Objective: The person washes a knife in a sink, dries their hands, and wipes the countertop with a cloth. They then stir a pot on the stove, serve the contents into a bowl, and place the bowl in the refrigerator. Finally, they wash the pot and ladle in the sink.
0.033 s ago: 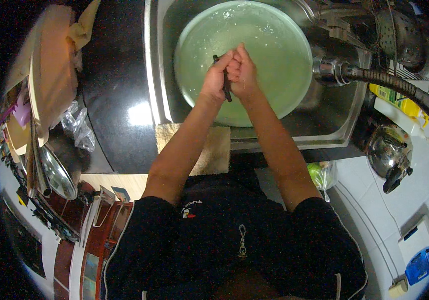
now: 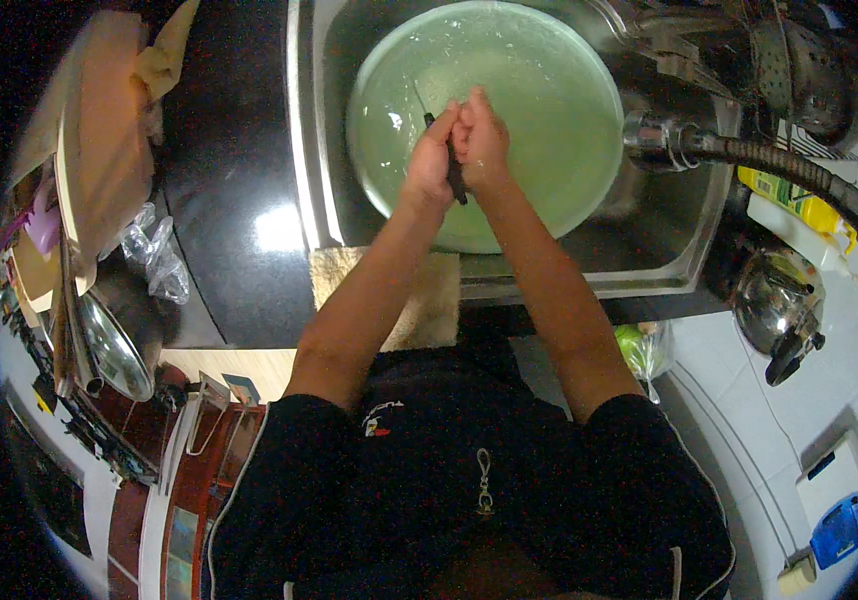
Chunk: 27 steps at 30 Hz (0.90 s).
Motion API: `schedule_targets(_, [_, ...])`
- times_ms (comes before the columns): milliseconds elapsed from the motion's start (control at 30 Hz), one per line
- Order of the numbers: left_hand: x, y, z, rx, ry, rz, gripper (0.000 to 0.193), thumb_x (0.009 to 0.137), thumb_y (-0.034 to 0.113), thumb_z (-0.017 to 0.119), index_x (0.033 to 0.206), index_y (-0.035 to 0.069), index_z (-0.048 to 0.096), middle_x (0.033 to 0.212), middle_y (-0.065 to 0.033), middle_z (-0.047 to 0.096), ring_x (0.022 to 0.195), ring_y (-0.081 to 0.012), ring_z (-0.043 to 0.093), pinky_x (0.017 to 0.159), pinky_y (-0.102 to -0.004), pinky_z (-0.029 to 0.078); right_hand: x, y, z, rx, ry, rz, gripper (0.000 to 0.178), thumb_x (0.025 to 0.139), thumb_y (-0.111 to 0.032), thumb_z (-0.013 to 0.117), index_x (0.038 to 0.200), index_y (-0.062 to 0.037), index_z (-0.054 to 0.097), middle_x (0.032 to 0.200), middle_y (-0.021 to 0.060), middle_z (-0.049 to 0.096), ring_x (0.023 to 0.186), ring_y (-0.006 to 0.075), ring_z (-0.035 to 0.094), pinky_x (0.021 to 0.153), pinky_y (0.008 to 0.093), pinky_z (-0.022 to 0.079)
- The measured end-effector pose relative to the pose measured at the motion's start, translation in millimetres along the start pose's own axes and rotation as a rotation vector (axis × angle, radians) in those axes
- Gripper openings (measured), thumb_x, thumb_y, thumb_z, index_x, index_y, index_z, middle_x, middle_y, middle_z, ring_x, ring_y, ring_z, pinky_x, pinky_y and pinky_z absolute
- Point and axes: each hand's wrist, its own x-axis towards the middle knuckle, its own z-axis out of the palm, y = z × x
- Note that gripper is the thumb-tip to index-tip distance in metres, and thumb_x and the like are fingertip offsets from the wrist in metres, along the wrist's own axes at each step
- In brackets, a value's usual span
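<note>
A round pale-green basin [image 2: 611, 170] of cloudy water sits in the steel sink. Over it my two hands are pressed together around a knife [image 2: 460, 188] with a black handle. My left hand [image 2: 430, 168] is closed along the handle, its thumb near the blade end. The thin blade points away from me to the far left, low over the water. My right hand [image 2: 486, 152] has its fingers curled in against the handle and the left palm. The middle of the handle and most of the fingertips are hidden between the hands.
A steel sink [image 2: 639, 262] surrounds the basin, with a tap [image 2: 654, 140] and its dark hose to the right. A beige cloth [image 2: 427, 310] hangs over the front edge. A kettle [image 2: 774, 300] and yellow bottle [image 2: 799, 205] stand right; a plastic bag [image 2: 164, 260] lies left on the black counter.
The knife has turned slightly between my hands, and its thin blade now shows past the left thumb. Both hands stay in nearly the same place over the basin.
</note>
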Motion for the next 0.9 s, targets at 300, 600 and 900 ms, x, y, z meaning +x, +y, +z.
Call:
schedule_targets(300, [-4,-23,-3,0.321,0.332,0.102,0.022,0.082,0.023,0.054,0.094,0.005,0.058,0.086,-0.0021,0.060,0.074,-0.0129,0.055,0.067,-0.0263,0.042,21,-7,-38,-1.667,0.360,-1.151,0.029,0.071,-0.015,0.055,0.099,-0.0079,0.051,0.110,0.0122,0.047,0.095,0.0313,0.047,0.077,0.0439,0.039])
schedule_targets(600, [29,5,-14,1.344,0.287,0.350,0.040,0.062,0.020,0.069,0.095,0.003,0.055,0.077,-0.0143,0.061,0.071,-0.0283,0.060,0.061,-0.0347,0.046,2,-32,-74,-0.341,0.055,-0.123,0.025,0.085,-0.025,0.041,0.092,-0.0061,0.056,0.104,0.0139,0.053,0.096,0.0294,0.051,0.086,0.0383,0.039])
schedule_targets(900, [50,-43,-51,0.934,0.140,0.129,0.033,0.075,0.020,0.057,0.101,0.003,0.049,0.081,-0.0113,0.057,0.070,-0.0214,0.055,0.064,-0.0317,0.046,-39,-15,10,-1.458,-0.206,-0.931,0.024,0.080,-0.030,0.048,0.088,-0.0114,0.061,0.099,0.0060,0.057,0.105,0.0257,0.046,0.092,0.0456,0.028])
